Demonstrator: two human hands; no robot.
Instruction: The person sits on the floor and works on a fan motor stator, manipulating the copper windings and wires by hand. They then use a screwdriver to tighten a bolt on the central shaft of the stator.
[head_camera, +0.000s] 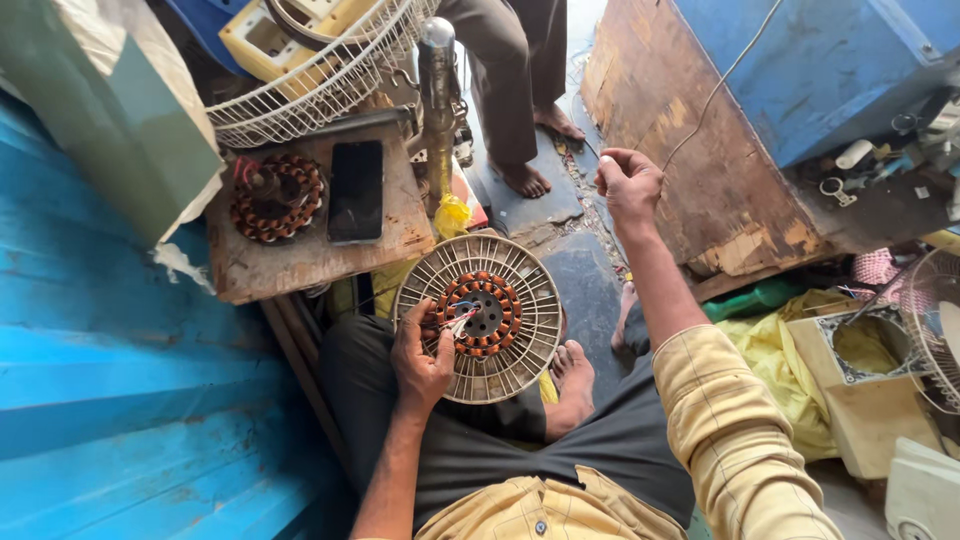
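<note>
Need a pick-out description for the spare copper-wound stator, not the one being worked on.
Start at the worn wooden board left of the person's knees. The spare stator lies on its far left, beside a black phone. Unlike the stator under the left hand, it has no white round grille around it.

A phone (355, 190) lies flat on the wooden board (300, 255), its dark rectangular screen blank, just right of the copper coil (277, 196) on that board. No packages, labels or signs can be made out.

Bright, even daylight from above, soft shadows, sharp focus throughout, with wide-angle bending at the edges.
</note>
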